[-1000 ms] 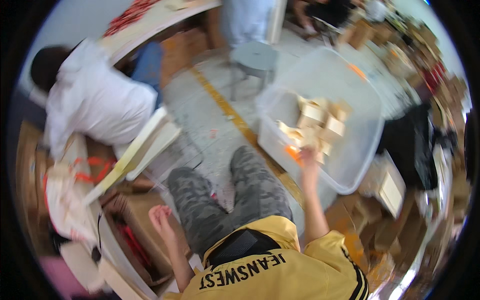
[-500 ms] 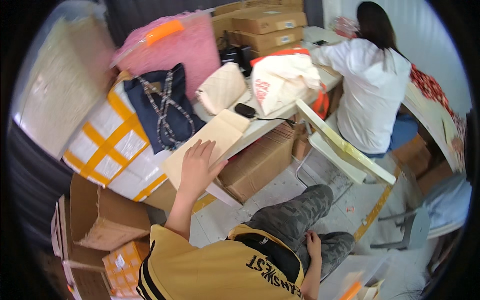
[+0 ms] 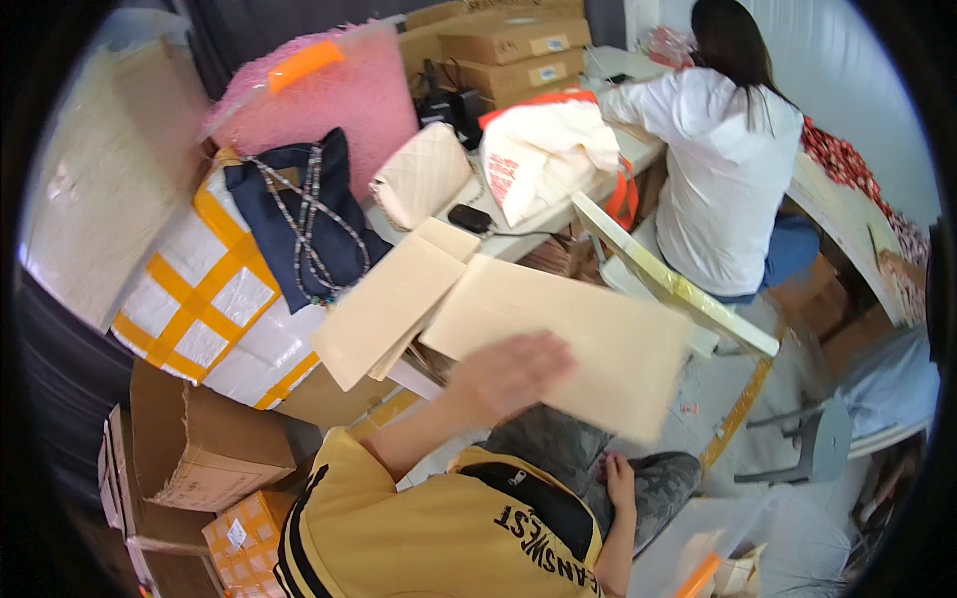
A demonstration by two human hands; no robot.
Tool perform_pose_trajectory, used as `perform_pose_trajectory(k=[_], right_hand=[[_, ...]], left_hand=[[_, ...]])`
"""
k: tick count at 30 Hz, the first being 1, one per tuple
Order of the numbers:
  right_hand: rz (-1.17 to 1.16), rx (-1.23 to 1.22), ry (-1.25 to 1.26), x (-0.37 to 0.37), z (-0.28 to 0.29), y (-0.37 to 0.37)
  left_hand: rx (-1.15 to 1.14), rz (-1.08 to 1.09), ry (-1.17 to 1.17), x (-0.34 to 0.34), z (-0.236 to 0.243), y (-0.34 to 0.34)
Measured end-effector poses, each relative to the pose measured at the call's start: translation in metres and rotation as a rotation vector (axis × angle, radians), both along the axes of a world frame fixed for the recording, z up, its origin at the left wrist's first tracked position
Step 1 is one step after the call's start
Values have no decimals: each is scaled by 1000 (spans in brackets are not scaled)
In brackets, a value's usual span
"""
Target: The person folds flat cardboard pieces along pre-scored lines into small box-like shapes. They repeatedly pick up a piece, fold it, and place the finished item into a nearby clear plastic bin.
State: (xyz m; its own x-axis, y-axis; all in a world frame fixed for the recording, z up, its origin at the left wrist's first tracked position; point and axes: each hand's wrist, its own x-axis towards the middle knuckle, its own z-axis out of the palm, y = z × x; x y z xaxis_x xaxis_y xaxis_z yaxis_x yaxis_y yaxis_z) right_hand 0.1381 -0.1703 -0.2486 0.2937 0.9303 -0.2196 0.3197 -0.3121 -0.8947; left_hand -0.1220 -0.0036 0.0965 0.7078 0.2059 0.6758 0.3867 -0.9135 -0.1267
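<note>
Your left hand (image 3: 513, 374) clasps a card (image 3: 623, 344), thumb hidden; your right hand (image 3: 620, 480) rests half-open, bare, on your leg (image 3: 666, 486). The bin (image 3: 683, 525) holds beige pieces (image 3: 738, 576); the tub (image 3: 305, 66), pink shreds (image 3: 364, 110).

left hand (image 3: 516, 371): blurred | beige card (image 3: 598, 324): right edge blurred | clear bin (image 3: 676, 538): cut at bottom

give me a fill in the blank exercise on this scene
The ____ hand holds a card; the other hand rests on a leg.
The quilted bag sits between the white tote and the ____ bag.
The wearer's shirt is mostly ____.
The fluff at the back is ____.

Missing words: left; dark blue; yellow; pink
</note>
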Motion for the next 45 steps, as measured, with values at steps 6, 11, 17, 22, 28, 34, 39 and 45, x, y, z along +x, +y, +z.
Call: perform_pose_trajectory(k=[6,11,17,22,28,34,39,45], right_hand=[[-252,291,1420,-10,91,-14],[-544,32,903,-17,72,-29],[-532,306,327,9,133,-30],[-506,225,95,18,220,-27],[-564,162,-303,12,254,-29],[-410,-46,-614,7,268,-32],[-396,-30,-856,3,257,-25],[-419,-28,-896,-8,259,-12]], left_hand=[[-445,-113,366,62,-194,-49],[-668,-245,614,64,-214,-47],[-809,-499,126,113,-139,-8],[-1062,-524,127,180,-80,-8],[-1535,-741,487,216,-77,5],[-1490,-774,771,218,-83,3],[-1840,-909,805,219,-108,12],[-2591,-844,675,209,-146,19]])
